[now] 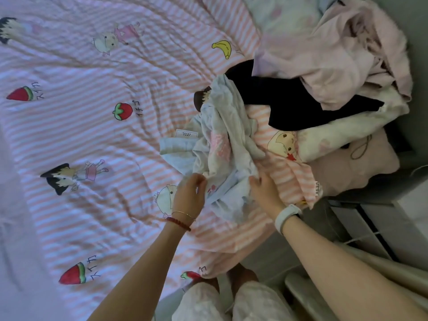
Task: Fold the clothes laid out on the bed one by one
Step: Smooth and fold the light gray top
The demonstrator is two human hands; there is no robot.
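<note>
A home bedroom: a bed [92, 135] under a cartoon-print striped sheet, heaped clothes [335, 54]

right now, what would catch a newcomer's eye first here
Both hands, left hand and right hand, grip a crumpled pale blue garment near the bed's near edge. Under it spreads a pink striped cartoon bedsheet, and a heap with a black garment sits at upper right.

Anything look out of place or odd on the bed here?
Nothing damaged. The clothes pile is a heap, and the pale blue garment under both hands is bunched, with its label exposed.
</note>
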